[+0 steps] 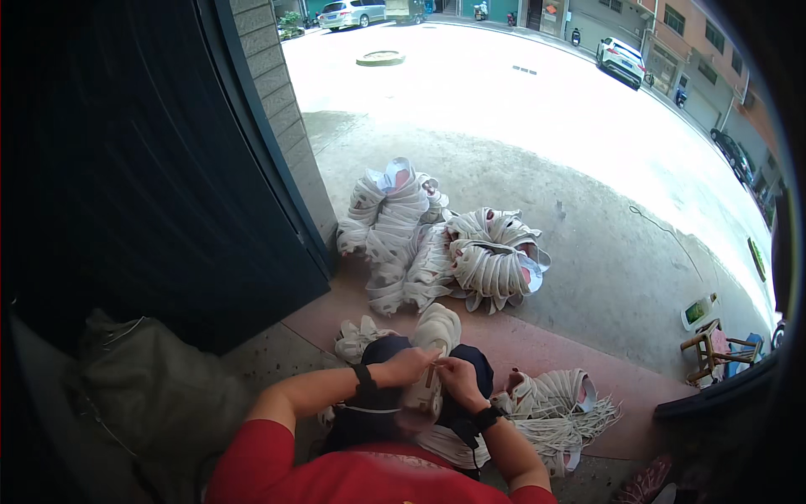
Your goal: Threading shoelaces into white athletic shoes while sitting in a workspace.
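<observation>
In my lap lies a whitish shoe upper point(425, 393), its rounded end pointing away from me, beyond my knees. My left hand point(410, 366) is closed at its upper left side, fingertips pinched together. From the right, my right hand point(459, 380) meets it, thumb and fingers also pinched. The fingertips almost touch over the middle of the upper; whatever thin thing they pinch is too small to make out. Stacked whitish uppers point(556, 395) with loose lace-like strands point(598, 420) lie by my right leg, and a smaller bunch point(361, 338) sits by my left knee.
Ahead on the ground are nested stacks of shoe uppers point(399, 227) and a curled stack point(497, 256). A dark door point(168, 168) and a bulky sack point(151, 386) stand at left. A small wooden stool point(709, 349) is at right. Parked cars point(621, 59) line the street.
</observation>
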{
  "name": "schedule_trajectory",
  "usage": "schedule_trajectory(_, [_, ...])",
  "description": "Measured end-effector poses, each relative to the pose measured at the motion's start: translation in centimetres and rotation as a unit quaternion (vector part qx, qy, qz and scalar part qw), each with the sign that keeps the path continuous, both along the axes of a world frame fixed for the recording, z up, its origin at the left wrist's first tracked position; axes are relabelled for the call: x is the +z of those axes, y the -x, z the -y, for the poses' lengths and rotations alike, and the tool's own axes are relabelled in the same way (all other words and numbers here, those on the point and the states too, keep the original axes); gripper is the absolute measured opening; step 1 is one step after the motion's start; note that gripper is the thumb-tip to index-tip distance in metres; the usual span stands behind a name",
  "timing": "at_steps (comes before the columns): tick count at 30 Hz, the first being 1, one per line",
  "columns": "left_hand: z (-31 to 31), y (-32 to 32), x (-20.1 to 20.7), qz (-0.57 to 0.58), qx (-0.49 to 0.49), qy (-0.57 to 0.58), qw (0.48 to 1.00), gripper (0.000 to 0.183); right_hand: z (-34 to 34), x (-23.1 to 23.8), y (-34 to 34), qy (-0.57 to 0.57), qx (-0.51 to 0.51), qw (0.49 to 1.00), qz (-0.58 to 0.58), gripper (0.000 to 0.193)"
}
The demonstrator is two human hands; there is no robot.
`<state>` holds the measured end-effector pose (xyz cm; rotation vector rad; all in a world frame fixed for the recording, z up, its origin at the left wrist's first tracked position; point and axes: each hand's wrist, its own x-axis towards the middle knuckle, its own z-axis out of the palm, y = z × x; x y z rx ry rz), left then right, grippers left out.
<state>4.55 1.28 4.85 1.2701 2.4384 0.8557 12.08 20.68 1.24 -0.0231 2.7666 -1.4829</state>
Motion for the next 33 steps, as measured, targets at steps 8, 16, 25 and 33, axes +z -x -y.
schedule_trajectory(8, [-0.9,-0.2,1.4,0.033,-0.021,-0.003,0.999,0.021,-0.3,-0.1,1.5,0.018,0.096,0.995,-0.009,0.016])
schedule_trajectory(16, [-0.8,1.0,0.1,0.022,-0.078,-0.017,0.997,0.031,-0.5,2.4,-0.1,0.003,0.064,0.998,-0.021,0.025])
schedule_trajectory(25, [33.0,13.1,19.1,-0.028,0.518,-0.104,0.849,0.022,-25.4,12.2,-14.8,0.283,-0.204,0.927,0.14,0.02])
schedule_trajectory(33, [62.6,2.3,34.1,0.05,0.593,-0.609,0.525,0.029,-43.0,13.7,-38.8,0.578,-0.333,0.737,-0.109,0.017])
